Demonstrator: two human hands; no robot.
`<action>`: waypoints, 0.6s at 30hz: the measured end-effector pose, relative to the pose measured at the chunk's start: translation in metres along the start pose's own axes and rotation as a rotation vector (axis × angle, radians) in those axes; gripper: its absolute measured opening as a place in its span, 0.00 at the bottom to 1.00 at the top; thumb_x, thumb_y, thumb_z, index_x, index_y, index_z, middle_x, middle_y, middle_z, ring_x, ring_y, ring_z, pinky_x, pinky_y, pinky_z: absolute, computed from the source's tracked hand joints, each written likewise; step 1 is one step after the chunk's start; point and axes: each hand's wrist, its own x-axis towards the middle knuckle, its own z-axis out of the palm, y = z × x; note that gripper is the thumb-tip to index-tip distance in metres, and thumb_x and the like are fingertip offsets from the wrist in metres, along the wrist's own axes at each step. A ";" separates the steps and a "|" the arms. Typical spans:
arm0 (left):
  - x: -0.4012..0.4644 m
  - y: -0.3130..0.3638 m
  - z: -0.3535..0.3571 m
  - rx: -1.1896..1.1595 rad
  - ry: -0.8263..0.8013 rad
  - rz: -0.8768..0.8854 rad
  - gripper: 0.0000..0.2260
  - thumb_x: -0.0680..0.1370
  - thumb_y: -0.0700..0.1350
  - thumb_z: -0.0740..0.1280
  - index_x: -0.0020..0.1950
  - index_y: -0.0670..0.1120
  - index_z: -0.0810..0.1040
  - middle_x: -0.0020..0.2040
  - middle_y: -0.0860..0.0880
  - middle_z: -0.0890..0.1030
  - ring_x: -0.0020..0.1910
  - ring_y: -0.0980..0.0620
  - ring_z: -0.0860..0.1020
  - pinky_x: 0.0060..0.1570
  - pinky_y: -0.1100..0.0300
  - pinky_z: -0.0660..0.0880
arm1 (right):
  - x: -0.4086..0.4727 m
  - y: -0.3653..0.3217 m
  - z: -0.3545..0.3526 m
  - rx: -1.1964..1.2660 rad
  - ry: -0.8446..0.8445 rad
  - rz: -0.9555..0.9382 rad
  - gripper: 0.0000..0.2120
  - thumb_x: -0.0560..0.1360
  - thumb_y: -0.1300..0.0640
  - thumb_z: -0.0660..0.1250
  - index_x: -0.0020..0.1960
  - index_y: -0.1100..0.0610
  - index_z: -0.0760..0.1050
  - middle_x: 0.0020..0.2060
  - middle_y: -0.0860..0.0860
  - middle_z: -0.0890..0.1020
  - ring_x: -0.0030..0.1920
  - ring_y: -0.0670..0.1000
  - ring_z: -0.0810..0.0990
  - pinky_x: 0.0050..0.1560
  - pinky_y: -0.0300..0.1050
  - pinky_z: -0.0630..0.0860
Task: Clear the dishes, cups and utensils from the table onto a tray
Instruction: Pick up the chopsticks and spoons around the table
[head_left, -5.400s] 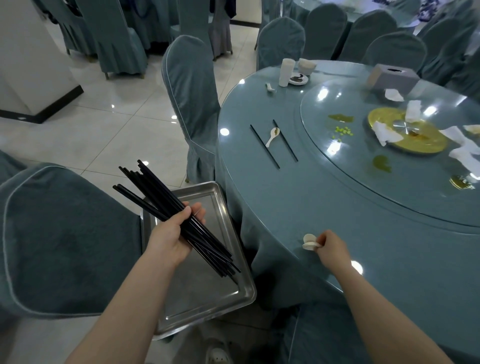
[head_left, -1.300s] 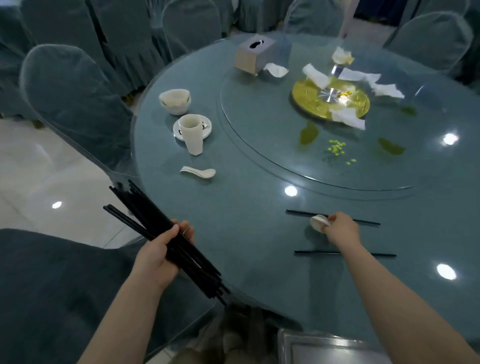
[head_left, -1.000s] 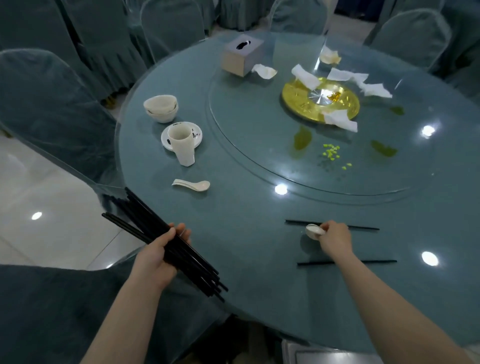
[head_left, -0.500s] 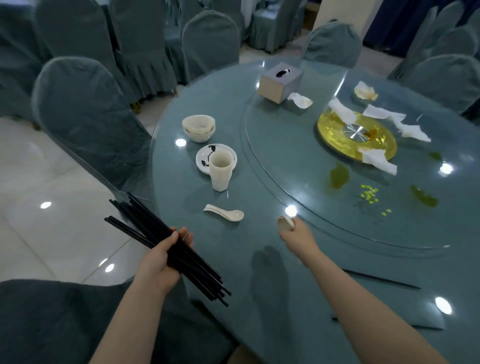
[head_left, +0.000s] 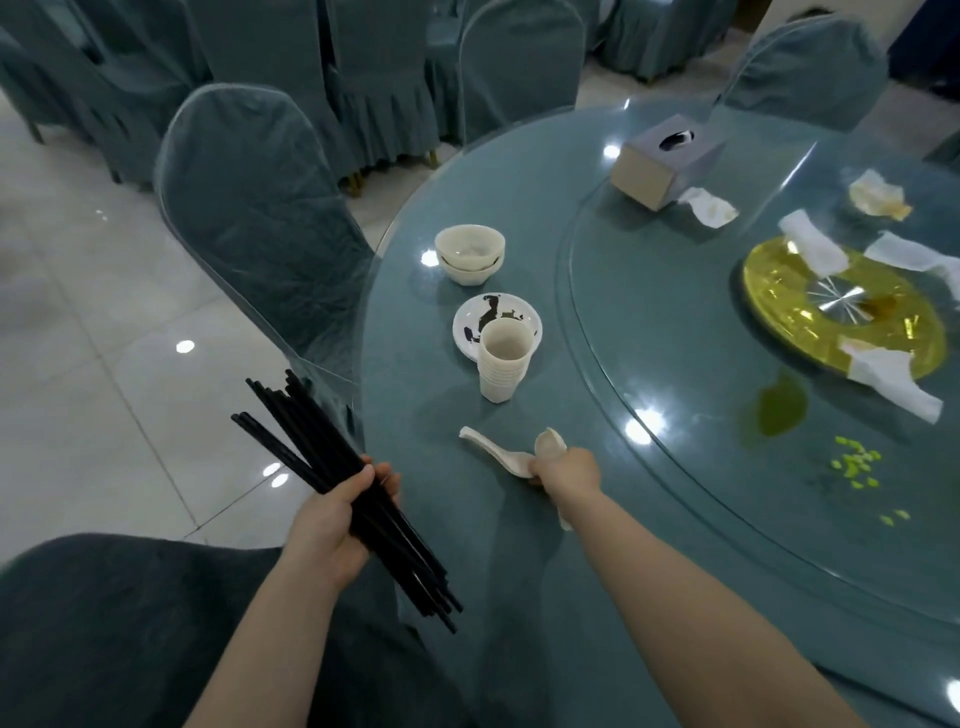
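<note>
My left hand (head_left: 332, 525) grips a bundle of several black chopsticks (head_left: 332, 467) beside the table's near-left edge. My right hand (head_left: 566, 470) holds white spoons (head_left: 550, 444) and its fingers rest on the bowl end of another white spoon (head_left: 488, 448) lying on the blue round table (head_left: 571, 597). Beyond it stands a stack of white cups (head_left: 503, 358) in front of a stained white saucer (head_left: 496, 317). Two nested white bowls (head_left: 470, 253) sit farther back. No tray is in view.
A glass turntable (head_left: 675, 332) carries a yellow platter (head_left: 841, 317), crumpled napkins (head_left: 891, 382), green spills (head_left: 779, 410) and a tissue box (head_left: 667, 161). Covered chairs (head_left: 254, 218) stand left of the table, one right below me (head_left: 104, 623).
My view and right hand swung left along the table, from between the two single chopsticks to the lying spoon. The left hand keeps its chopstick bundle. The tray has left the view.
</note>
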 end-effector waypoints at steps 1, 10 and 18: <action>0.002 -0.001 0.001 0.054 -0.006 0.014 0.05 0.79 0.35 0.61 0.48 0.43 0.75 0.32 0.48 0.82 0.34 0.51 0.81 0.38 0.56 0.78 | 0.002 -0.001 -0.003 -0.016 0.006 -0.009 0.16 0.72 0.52 0.68 0.52 0.64 0.74 0.44 0.57 0.79 0.48 0.59 0.79 0.43 0.45 0.73; 0.025 -0.020 0.034 1.250 -0.202 0.321 0.05 0.73 0.37 0.69 0.47 0.44 0.77 0.32 0.52 0.81 0.31 0.57 0.78 0.30 0.67 0.72 | 0.008 0.031 -0.079 -0.034 0.120 -0.131 0.05 0.69 0.59 0.67 0.38 0.57 0.71 0.33 0.51 0.73 0.30 0.49 0.71 0.29 0.41 0.65; 0.065 -0.062 0.093 2.016 -0.415 0.539 0.10 0.77 0.40 0.60 0.57 0.46 0.73 0.53 0.45 0.79 0.49 0.46 0.77 0.45 0.56 0.72 | -0.007 0.086 -0.136 0.069 0.156 -0.079 0.08 0.66 0.61 0.69 0.43 0.63 0.76 0.32 0.52 0.74 0.31 0.51 0.69 0.32 0.42 0.65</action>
